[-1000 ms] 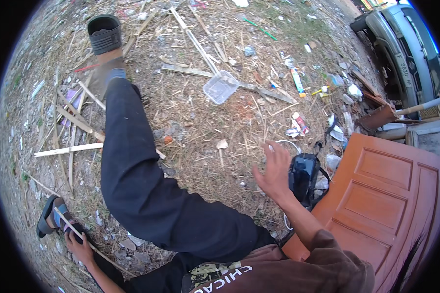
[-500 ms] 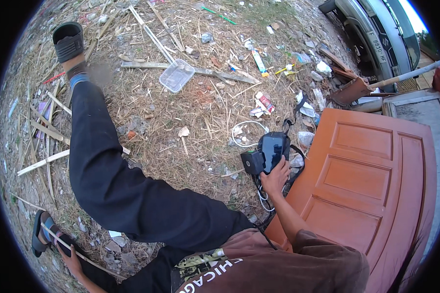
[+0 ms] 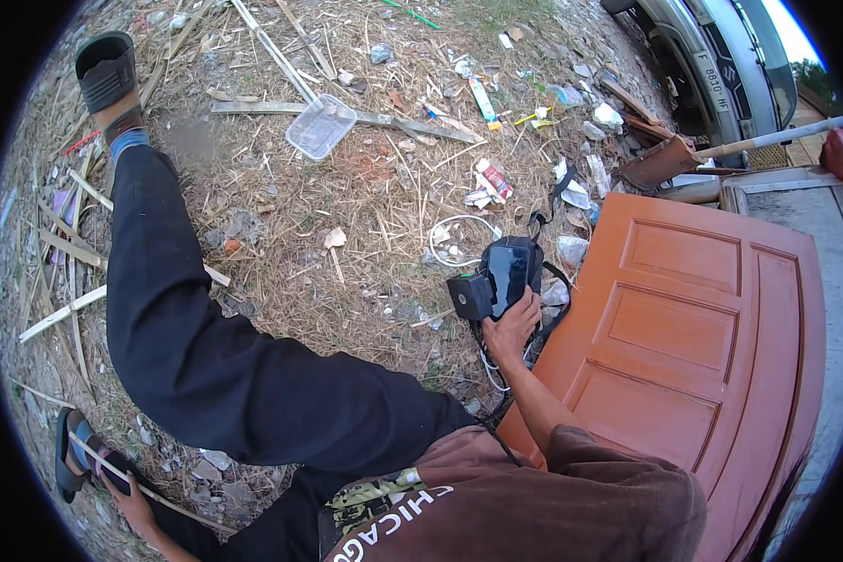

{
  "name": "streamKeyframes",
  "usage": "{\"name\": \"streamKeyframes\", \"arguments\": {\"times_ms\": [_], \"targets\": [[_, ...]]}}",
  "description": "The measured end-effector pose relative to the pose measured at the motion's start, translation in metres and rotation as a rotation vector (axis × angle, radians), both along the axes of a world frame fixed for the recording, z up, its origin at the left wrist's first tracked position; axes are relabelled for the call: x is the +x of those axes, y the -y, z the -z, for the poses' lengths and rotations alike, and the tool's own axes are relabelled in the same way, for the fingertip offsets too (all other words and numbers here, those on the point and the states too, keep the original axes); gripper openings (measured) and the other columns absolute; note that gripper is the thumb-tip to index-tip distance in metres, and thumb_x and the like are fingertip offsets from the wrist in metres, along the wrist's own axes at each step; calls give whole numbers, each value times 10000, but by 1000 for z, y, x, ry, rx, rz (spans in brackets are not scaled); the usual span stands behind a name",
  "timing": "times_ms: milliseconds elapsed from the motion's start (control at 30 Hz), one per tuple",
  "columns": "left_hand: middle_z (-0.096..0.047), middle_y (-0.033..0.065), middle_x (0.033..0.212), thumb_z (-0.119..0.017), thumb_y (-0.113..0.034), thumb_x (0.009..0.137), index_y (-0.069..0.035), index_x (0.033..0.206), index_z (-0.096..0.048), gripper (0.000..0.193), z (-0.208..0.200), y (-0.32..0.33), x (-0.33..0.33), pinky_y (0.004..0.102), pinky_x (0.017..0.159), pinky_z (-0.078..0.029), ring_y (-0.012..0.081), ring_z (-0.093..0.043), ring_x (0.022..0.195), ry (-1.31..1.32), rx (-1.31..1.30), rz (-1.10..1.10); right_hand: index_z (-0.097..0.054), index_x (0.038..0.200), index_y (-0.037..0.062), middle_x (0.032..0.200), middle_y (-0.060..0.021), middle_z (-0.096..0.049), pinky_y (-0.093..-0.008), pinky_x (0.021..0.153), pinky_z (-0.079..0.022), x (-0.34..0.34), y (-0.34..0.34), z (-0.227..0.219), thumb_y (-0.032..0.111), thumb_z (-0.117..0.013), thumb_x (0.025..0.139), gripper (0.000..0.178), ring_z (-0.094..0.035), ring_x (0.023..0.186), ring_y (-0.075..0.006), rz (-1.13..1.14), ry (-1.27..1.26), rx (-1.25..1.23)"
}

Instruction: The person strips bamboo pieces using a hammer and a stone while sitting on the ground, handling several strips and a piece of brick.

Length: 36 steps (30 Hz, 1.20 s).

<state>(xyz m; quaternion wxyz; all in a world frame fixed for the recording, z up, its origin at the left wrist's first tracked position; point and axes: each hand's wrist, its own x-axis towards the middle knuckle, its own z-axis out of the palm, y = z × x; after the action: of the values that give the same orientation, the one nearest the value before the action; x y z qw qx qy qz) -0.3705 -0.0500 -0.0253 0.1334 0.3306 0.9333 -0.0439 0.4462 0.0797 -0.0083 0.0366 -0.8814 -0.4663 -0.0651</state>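
My right hand [image 3: 512, 330] has its thumb and fingers around the lower end of a dark-screened smartphone [image 3: 508, 273]. The phone lies on a black bag [image 3: 531, 253] on the ground, beside a small black box-shaped device [image 3: 470, 296]. A white cable [image 3: 437, 225] loops out near the bag. At the lower left, my left hand [image 3: 136, 509] rests by my sandalled foot [image 3: 77, 454], its thumb and fingers apart. A thin bamboo strip [image 3: 173, 510] crosses the foot and lower leg, passing close against that hand; no grip on it shows.
A reddish-brown panelled door [image 3: 672, 328] lies to my right, with a shovel [image 3: 663, 161] beyond its far edge. A clear plastic tub [image 3: 321, 126], wood strips and litter cover the dry grass ahead. A parked vehicle [image 3: 721, 75] stands at the far right.
The whole scene has shifted slightly left and up in the view. My right hand stays at the phone and my left hand stays by the foot.
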Motion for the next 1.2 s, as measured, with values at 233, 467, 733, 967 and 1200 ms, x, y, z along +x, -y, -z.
{"name": "streamKeyframes", "arguments": {"times_ms": [233, 467, 733, 967, 1200], "targets": [[-433, 306, 1471, -570, -529, 949, -330, 1588, -202, 765, 8, 4, -9, 520, 1077, -387, 487, -458, 1318, 12, 9, -18, -216, 1463, -54, 1435, -275, -301, -550, 1061, -344, -2, -2, -1, 235, -875, 681, 1062, -334, 1290, -472, 18, 9, -7], [-484, 254, 1463, -607, -470, 951, -303, 1589, -215, 767, 20, 17, -37, 477, 1058, -423, 447, -520, 1288, 82, 12, -80, -231, 1456, -52, 1427, -273, -311, -539, 1056, -348, -2, -4, 4, 302, -887, 666, 1086, -351, 1269, -470, 17, 45, 3], [-525, 276, 1410, -598, -493, 935, -385, 1586, -169, 787, 18, 19, -38, 511, 1042, -428, 471, -534, 1258, 73, 0, -73, -226, 1456, -72, 1422, -298, -306, -547, 1047, -345, 0, -2, 6, 321, -849, 720, 1041, -349, 1262, -482, -26, 56, -13], [-566, 270, 1365, -577, -556, 918, -423, 1579, -147, 800, -10, -7, 4, 542, 1025, -439, 489, -566, 1203, 2, -86, -98, -228, 1455, -75, 1434, -298, -297, -555, 1038, -349, 4, 2, 11, 337, -840, 736, 1030, -344, 1281, -479, -29, 76, -12], [-584, 273, 1340, -570, -597, 908, -436, 1576, -150, 805, 12, -8, -6, 537, 1014, -447, 492, -580, 1179, -14, -146, -124, -278, 1452, -36, 1422, -286, -323, -560, 1054, -331, 10, 9, -2, 377, -822, 751, 978, -333, 1305, -472, 17, 12, -20]]}}
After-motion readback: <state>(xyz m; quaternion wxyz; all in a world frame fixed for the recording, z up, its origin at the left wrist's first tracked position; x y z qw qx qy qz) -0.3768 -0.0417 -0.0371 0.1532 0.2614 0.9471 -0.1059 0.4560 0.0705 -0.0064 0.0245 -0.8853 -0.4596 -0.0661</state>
